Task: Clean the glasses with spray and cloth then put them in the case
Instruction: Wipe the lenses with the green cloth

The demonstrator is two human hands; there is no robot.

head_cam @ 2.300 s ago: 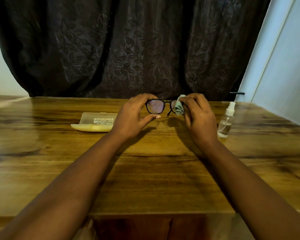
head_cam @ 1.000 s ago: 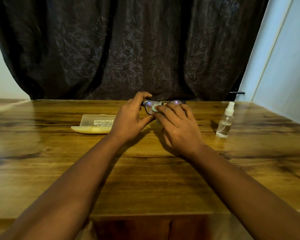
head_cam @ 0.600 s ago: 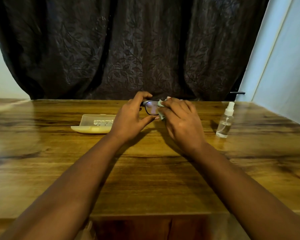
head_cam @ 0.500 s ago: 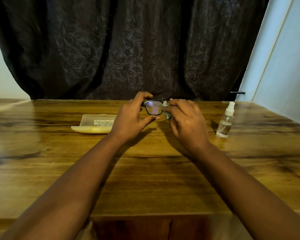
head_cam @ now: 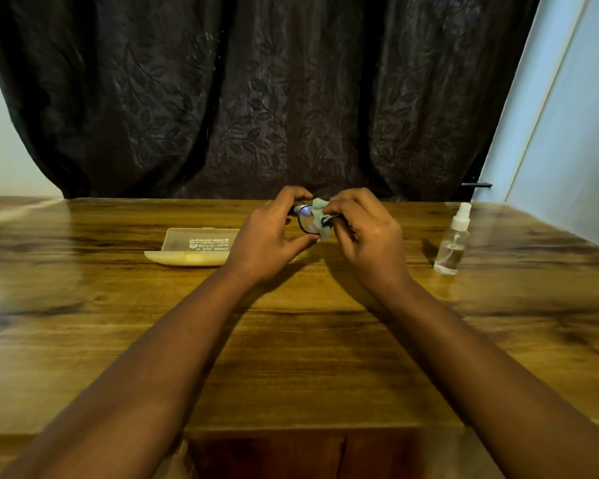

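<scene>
**Cloth on a lens, glasses held above the table**

Head view: the left hand (head_cam: pixel 270 236) pinches the black-framed glasses (head_cam: pixel 305 221) by their left end, thumb below and fingers curled over the top, above the table (head_cam: pixel 291 340) near its far edge. The right hand (head_cam: pixel 363 236) pinches a pale green cloth (head_cam: pixel 318 216) against a lens. The open case (head_cam: pixel 191 248) lies left of the hands; the spray bottle (head_cam: pixel 453 243) stands towards the right edge.

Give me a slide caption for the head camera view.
Left hand holds glasses while right hand wipes with cloth.
</scene>
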